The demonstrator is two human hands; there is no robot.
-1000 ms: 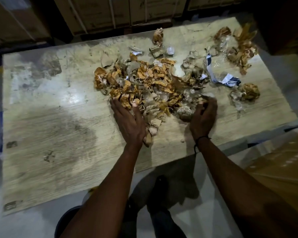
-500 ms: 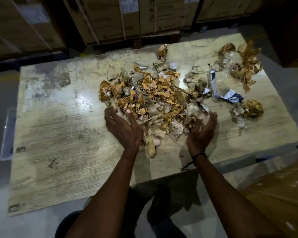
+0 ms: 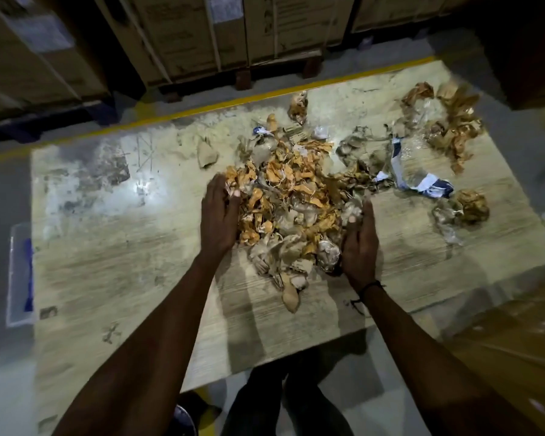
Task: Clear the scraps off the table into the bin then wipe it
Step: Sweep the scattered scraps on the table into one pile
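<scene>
A heap of crumpled brown paper and clear plastic scraps [image 3: 291, 202] lies in the middle of the worn wooden table [image 3: 107, 256]. My left hand [image 3: 219, 215] presses against the heap's left side, fingers spread, thumb in the scraps. My right hand [image 3: 359, 243] cups the heap's right side, palm turned inward. Neither hand has lifted anything. More scraps [image 3: 450, 127] lie at the far right corner. A blue and white wrapper [image 3: 422, 180] and a crumpled ball [image 3: 471, 206] sit right of the heap. A rounded dark rim, possibly the bin [image 3: 186, 420], shows below the table's near edge.
Stacked cardboard boxes on pallets [image 3: 221, 36] stand behind the table, past a yellow floor line. A clear plastic container [image 3: 18, 275] sits off the table's left edge. A brown cardboard surface [image 3: 510, 341] lies at the lower right. My legs [image 3: 283, 404] stand below the near edge.
Both hands have moved inward and forward around the heap, bunching the scraps tighter between them. The camera has tilted up, showing more of the boxes behind.
</scene>
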